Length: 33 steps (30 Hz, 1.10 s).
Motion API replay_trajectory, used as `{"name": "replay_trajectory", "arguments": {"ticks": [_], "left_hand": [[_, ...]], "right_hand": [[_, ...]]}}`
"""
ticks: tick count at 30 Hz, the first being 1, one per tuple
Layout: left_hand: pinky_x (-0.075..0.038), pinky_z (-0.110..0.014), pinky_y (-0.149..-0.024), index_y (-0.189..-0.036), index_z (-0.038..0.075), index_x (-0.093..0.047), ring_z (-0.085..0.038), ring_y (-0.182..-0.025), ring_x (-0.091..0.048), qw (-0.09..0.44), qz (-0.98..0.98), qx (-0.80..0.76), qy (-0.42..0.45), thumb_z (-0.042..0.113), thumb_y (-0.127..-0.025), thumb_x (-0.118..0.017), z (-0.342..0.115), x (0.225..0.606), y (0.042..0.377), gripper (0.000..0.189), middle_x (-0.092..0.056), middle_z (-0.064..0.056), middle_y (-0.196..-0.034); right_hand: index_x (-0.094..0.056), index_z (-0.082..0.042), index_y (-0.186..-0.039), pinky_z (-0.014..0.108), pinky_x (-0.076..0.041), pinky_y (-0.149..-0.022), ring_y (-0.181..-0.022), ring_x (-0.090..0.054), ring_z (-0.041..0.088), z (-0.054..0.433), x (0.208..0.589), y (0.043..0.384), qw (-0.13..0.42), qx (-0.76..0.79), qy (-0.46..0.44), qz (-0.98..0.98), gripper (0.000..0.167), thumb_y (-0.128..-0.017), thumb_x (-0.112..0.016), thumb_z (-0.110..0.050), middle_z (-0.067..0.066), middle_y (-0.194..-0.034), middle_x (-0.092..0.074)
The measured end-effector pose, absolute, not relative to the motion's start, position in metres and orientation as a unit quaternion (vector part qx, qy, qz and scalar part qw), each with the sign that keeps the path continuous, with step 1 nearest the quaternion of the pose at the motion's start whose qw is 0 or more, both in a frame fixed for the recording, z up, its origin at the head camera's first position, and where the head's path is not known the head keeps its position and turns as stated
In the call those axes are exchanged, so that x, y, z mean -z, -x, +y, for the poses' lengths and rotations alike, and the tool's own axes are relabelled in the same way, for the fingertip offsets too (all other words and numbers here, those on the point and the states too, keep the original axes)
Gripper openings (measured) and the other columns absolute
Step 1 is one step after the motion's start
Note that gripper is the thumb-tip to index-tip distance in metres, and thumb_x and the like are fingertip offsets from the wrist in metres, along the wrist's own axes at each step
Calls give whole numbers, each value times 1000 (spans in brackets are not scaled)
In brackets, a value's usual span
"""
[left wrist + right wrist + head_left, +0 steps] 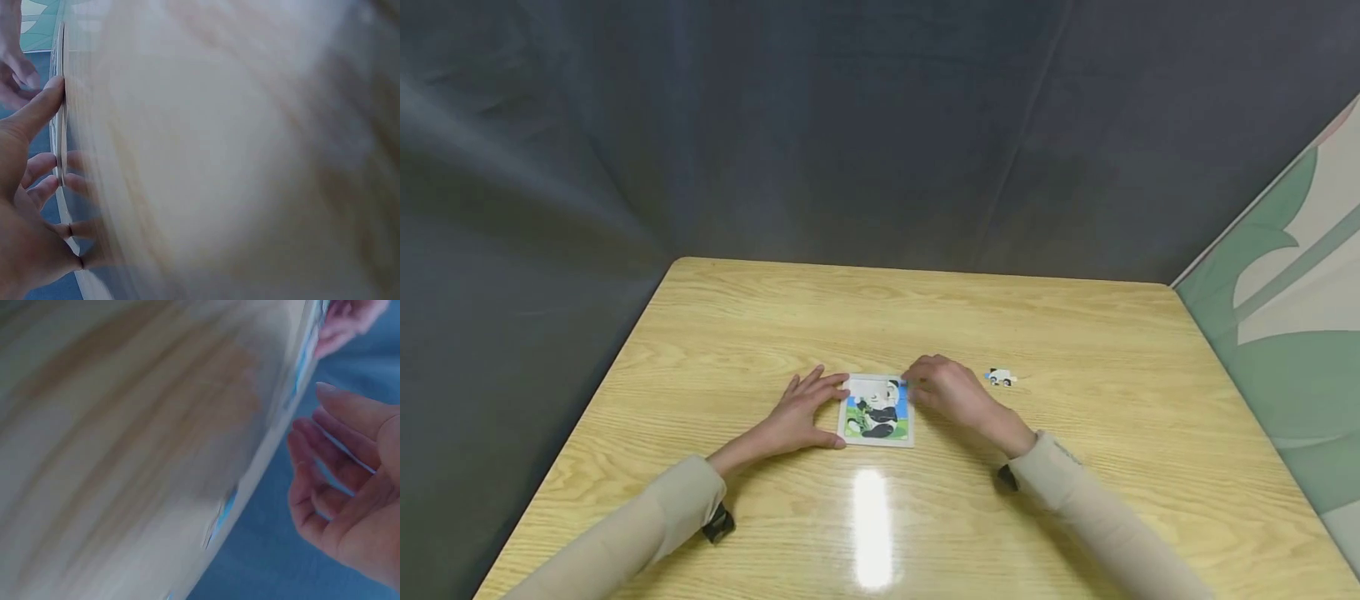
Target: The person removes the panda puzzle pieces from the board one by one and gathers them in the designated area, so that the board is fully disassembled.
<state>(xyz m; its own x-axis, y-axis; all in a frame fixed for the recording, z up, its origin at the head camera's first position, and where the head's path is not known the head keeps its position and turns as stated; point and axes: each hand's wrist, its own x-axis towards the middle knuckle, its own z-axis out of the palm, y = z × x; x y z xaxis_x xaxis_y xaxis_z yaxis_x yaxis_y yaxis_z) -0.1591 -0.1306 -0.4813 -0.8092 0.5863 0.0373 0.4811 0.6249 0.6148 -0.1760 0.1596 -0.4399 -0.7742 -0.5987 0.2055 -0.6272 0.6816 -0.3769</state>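
Bracing the square white-framed panda jigsaw (878,414) on the yellow wood-grain table (775,533), the spread left hand (801,418) touches its left edge; the loosely bent right hand (951,391) (seemingly empty), by knocking its upper-right corner, could unseat pieces.

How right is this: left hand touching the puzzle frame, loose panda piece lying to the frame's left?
The side is wrong: the head view shows the loose panda piece lying to the right of the puzzle frame. The left hand does touch the frame.

Black, white, blue and green panda puzzle (882,421), pale frame (882,442); yellow wood-grained bench (760,325); beige sleeves (655,512); dark blue-grey cloth (880,142) along the top
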Motion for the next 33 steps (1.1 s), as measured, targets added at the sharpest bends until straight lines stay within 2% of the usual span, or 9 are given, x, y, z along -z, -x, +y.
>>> {"name": "replay_trajectory", "arguments": {"ticks": [4, 12, 22, 28, 33], "left_hand": [[-1, -62, -114, -132, 9, -55, -36, -146, -11, 85, 898, -313, -297, 38, -70, -84, -128, 481, 159, 74, -35, -6, -153], [-1, -62, -114, -131, 9, -56, -37, -145, -12, 81, 898, -315, -297, 37, -70, -84, -126, 481, 159, 73, -36, -7, -153], [0, -62, -113, -133, 9, -55, -36, -146, -11, 90, 899, -313, -293, 40, -70, -83, -131, 483, 158, 75, -34, -6, -154], [0, -63, -113, -134, 9, -54, -36, -146, -10, 86, 897, -315, -299, 40, -71, -83, -133, 484, 158, 76, -33, -5, -154], [0, -63, -113, -135, 9, -54, -37, -146, -10, 84, 897, -313, -302, 41, -71, -82, -135, 484, 159, 76, -32, -6, -155]], "right_hand": [[-71, -2, -109, 39, -55, -83, -97, -63, 26, 139, 445, 176, 17, -197, -320, -926, 32, -78, -79, -9, 10, -107, -68], [-71, 2, -104, 34, -56, -74, -87, -62, 25, 133, 444, 173, 24, -203, -303, -931, 32, -74, -81, -2, 14, -99, -66], [-69, 0, -112, 31, -53, -79, -92, -58, 21, 138, 445, 179, -3, -208, -339, -917, 36, -77, -78, 0, 10, -102, -62], [-69, 0, -111, 28, -56, -76, -90, -62, 21, 164, 432, 183, 68, -189, -382, -902, 35, -77, -79, -1, 11, -103, -64], [-70, 4, -105, 38, -57, -75, -90, -65, 29, 235, 423, 189, 119, -211, -336, -910, 32, -74, -79, 6, 16, -100, -65]]}}
